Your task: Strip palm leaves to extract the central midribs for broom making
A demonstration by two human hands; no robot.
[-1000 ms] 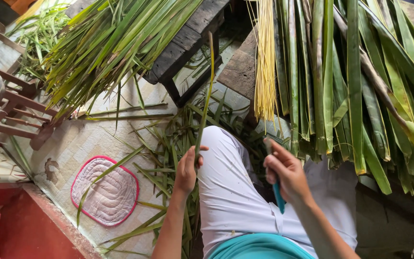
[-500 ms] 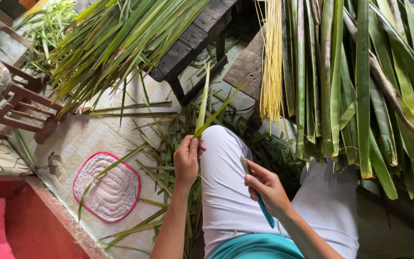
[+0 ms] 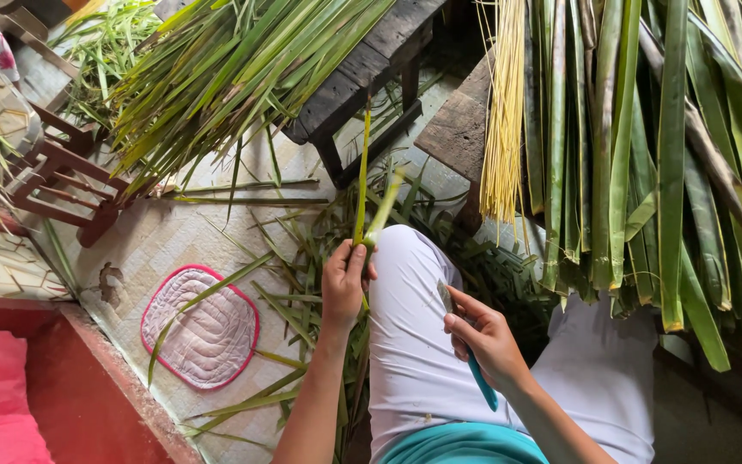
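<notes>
My left hand (image 3: pixel 344 282) pinches a narrow green palm leaf strip (image 3: pixel 363 176) that stands upright beside my left knee, with a second blade splitting off to the right. My right hand (image 3: pixel 484 339) rests over my white-trousered thigh (image 3: pixel 410 344) and grips a small knife with a blue handle (image 3: pixel 480 382), its short blade pointing up and to the left. The two hands are about a hand's width apart.
Long green leaves (image 3: pixel 654 155) hang over a wooden bench (image 3: pixel 459 129) at the right, beside a bundle of yellow ribs (image 3: pixel 505 120). Another leaf pile (image 3: pixel 234 69) lies on a dark bench (image 3: pixel 362 69). Leaf scraps (image 3: pixel 302 283), a pink-edged pad (image 3: pixel 203 326) and a red step (image 3: pixel 62 387) are on the floor.
My right hand has dropped from beside the leaf down to my thigh with the knife. The strip in my left hand has split into two blades and been lowered a little.
</notes>
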